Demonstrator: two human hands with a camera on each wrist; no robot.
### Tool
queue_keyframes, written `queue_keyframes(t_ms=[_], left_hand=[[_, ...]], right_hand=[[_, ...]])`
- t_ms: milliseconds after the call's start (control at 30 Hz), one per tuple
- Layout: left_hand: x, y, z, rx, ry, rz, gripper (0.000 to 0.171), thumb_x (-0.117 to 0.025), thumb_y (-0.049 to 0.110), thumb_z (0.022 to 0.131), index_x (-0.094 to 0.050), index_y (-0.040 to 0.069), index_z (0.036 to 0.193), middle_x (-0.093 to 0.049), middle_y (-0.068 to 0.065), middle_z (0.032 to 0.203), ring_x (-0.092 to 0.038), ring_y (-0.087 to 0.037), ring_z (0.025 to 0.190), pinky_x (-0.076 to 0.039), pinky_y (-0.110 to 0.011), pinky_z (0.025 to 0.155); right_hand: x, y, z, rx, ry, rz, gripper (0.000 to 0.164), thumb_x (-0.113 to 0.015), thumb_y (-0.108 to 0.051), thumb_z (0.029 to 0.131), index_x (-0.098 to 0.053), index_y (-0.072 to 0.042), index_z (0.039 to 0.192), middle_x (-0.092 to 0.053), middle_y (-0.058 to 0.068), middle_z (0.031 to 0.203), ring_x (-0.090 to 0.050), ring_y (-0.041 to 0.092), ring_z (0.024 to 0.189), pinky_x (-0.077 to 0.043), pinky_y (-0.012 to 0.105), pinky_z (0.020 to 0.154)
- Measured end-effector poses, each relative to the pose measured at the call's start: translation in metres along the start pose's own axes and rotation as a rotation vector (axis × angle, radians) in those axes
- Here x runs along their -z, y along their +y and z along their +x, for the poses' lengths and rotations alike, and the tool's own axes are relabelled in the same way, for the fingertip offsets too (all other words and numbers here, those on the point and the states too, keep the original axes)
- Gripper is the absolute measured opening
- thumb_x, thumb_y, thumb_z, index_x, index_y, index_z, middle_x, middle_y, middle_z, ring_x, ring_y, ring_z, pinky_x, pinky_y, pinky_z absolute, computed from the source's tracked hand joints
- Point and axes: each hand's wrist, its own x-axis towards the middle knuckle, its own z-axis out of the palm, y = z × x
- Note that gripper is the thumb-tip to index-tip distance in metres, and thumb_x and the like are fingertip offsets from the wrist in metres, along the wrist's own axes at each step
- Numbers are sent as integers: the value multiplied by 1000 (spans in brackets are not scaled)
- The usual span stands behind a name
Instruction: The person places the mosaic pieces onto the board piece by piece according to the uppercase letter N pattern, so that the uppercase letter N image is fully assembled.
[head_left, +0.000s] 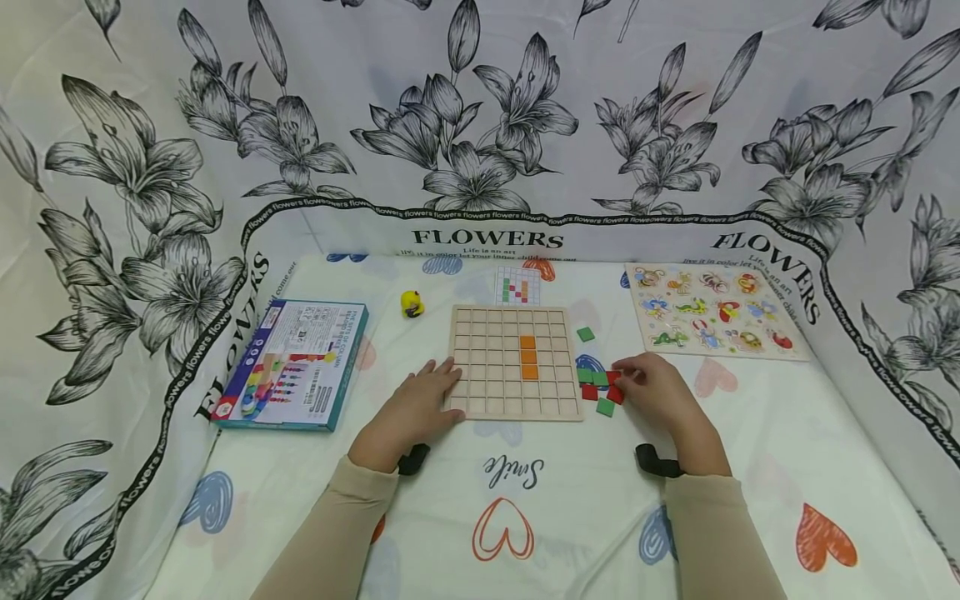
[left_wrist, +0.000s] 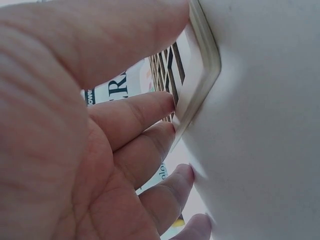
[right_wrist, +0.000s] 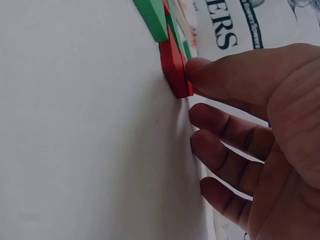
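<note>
Upper garment long-sleeved: left sleeve [head_left: 330, 529] and right sleeve [head_left: 718, 533] both plain beige, matching, loosely creased, each ending at the wrist. Left fitting [head_left: 414, 459]: black, small, blocky, projecting at the inner side of the wrist just beyond the sleeve's end. Right fitting [head_left: 657, 462]: black, bent in outline, rounded corners, likewise inner side. Fine detail of both too small to read. Left hand [head_left: 411, 410] and right hand [head_left: 663, 398]: bare.
</note>
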Motion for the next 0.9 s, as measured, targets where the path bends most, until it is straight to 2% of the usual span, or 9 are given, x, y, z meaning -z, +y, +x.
queue_keyframes(t_ms=[367, 700, 900], left_hand=[[0, -1, 0, 0, -3, 3, 76, -81, 30, 100, -48, 6, 165, -33, -11, 179, -23, -41, 168, -22, -63, 135], [0, -1, 0, 2, -5, 4, 76, -80, 30, 101, -48, 7, 165, -32, -10, 179, -23, -40, 168, -21, -62, 136], [0, -1, 1, 0, -5, 19, 76, -80, 32, 101, -48, 7, 165, -33, -10, 179, -24, -40, 168, -22, -62, 136]], right_hand=[[-3, -4, 1, -28, -15, -20, 31, -67, -16, 106, -75, -8, 135, -67, 17, 129, -58, 34, 110, -57, 51, 98], [-3, -5, 0, -83, -16, 26, 19, -71, -19, 106, -69, -12, 123, -68, 13, 110, -59, 30, 101, -55, 38, 86], [-1, -10, -1, -85, 29, 58, 15, -71, -19, 107, -70, -11, 119, -69, 12, 107, -57, 30, 100, -51, 35, 82]])
